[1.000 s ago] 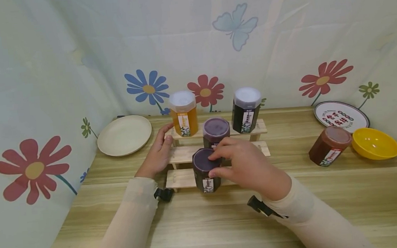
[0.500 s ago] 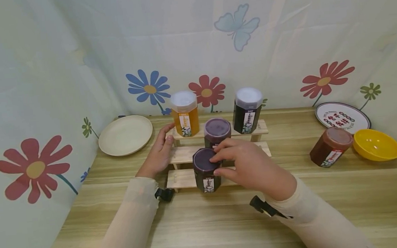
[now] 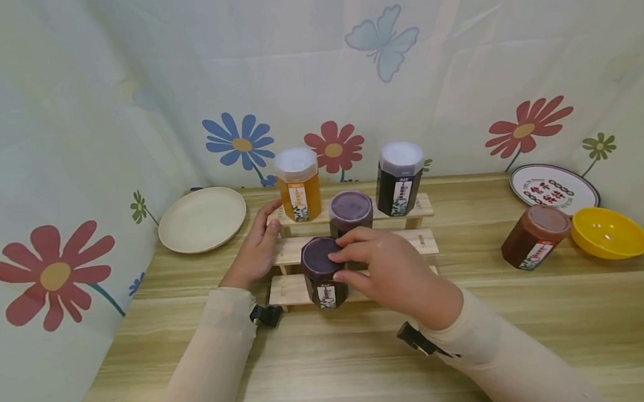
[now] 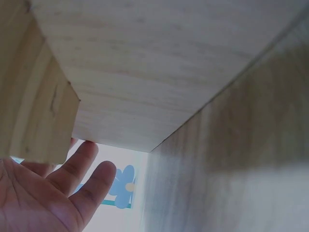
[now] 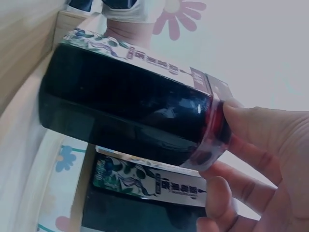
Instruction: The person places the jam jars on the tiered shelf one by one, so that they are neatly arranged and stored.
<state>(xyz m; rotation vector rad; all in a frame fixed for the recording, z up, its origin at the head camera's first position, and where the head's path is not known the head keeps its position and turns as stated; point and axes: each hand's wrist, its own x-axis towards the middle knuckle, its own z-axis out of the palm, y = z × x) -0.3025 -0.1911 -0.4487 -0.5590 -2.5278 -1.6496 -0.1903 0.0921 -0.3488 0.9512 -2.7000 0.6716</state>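
My right hand [image 3: 390,271] grips the lid of a dark jam jar [image 3: 324,276], thumb and fingers around its upper edge. This jar is upright in the head view at the lowest step of a three-tier wooden stand [image 3: 294,250]. In the right wrist view the dark jar [image 5: 125,101] appears close up; whether its base touches the step is hard to tell. Behind it, a second dark jar [image 3: 349,206] stands on the middle step, partly hidden by my right hand. My left hand [image 3: 254,250] rests against the stand's left end, fingers [image 4: 96,186] nearly straight beside the wood.
On the top step stand an amber jar [image 3: 301,193] and a black jar [image 3: 400,185] with whitish lids. A cream plate [image 3: 201,220] lies left. To the right, a reddish-brown jar [image 3: 532,241] leans near a yellow bowl [image 3: 608,235] and a printed white plate [image 3: 524,179].
My right hand has shifted slightly left with the dark jam jar, which now sits a little farther left at the lowest step. The left hand stays against the stand.
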